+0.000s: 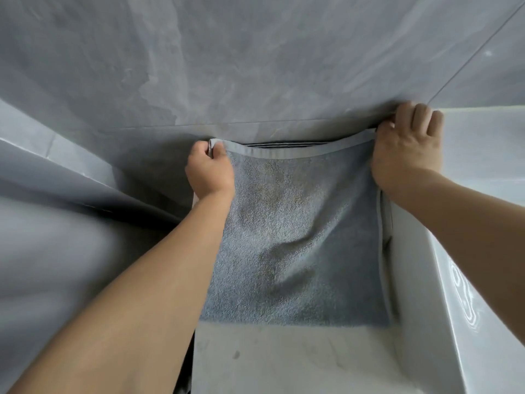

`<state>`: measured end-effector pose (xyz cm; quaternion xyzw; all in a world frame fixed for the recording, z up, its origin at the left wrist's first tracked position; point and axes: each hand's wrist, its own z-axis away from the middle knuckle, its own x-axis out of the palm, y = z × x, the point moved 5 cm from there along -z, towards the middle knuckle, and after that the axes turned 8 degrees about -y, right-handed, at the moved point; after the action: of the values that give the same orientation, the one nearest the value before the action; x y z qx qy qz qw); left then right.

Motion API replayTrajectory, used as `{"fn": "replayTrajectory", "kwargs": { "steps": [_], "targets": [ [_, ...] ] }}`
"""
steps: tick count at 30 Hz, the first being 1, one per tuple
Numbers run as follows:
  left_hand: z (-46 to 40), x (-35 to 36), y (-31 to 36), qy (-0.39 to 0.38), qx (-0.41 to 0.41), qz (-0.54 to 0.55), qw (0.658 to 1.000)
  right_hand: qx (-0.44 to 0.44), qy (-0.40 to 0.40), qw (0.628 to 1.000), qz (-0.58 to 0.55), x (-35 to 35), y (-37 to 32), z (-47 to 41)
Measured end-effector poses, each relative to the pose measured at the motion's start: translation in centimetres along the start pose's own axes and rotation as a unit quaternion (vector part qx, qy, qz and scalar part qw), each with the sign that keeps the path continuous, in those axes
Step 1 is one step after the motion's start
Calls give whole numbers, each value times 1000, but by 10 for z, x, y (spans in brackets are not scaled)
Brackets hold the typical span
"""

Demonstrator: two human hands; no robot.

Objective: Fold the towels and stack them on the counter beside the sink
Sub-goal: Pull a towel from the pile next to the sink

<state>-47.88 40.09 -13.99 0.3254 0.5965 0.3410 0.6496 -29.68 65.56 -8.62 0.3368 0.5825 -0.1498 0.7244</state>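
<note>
A grey-blue terry towel (295, 237) lies folded over on the pale counter (284, 362), its far hemmed edge running along the wall. My left hand (208, 169) pinches the towel's far left corner with curled fingers. My right hand (406, 149) grips the far right corner, fingers curled over the hem close to the wall. Dark stripes of a lower layer show under the far hem. The near folded edge lies straight across the counter.
A grey marbled tile wall (255, 66) rises right behind the towel. The white sink (466, 294) with its raised rim stands directly to the right of the towel. On the left, the counter drops off beside a grey panel (56, 194).
</note>
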Motion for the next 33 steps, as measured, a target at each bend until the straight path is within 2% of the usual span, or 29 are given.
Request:
{"fn": "replayTrajectory", "kwargs": {
  "steps": [6,10,12,14,17,20,23,27,31,33],
  "targets": [
    [5,17,3,-25,-35,-63,997,23,4,999,-48,0,3,2],
    [13,13,10,-17,-26,-139,990,99,42,975,-194,-1,-3,20],
    [16,8,9,-49,-16,-145,988,75,83,970,-217,-4,-24,32],
    [14,6,7,-109,-16,-167,980,-4,110,969,-220,-7,-50,35],
    [1,0,5,-179,-13,-181,967,-90,6,955,-282,0,-81,20],
    [-12,-4,5,-203,9,-154,967,-136,-51,949,-280,4,-109,11],
    [-15,-6,-2,-201,-13,-86,976,-139,-77,941,-298,7,-126,10],
    [-12,-6,-9,-206,-49,-8,977,-97,-86,947,-295,12,-128,3],
    [-13,-7,-8,-203,-65,-4,977,-117,-128,952,-252,12,-137,-4],
    [-13,-10,-8,-213,-73,-18,974,-115,-115,955,-247,11,-135,-6]
  ]
}}
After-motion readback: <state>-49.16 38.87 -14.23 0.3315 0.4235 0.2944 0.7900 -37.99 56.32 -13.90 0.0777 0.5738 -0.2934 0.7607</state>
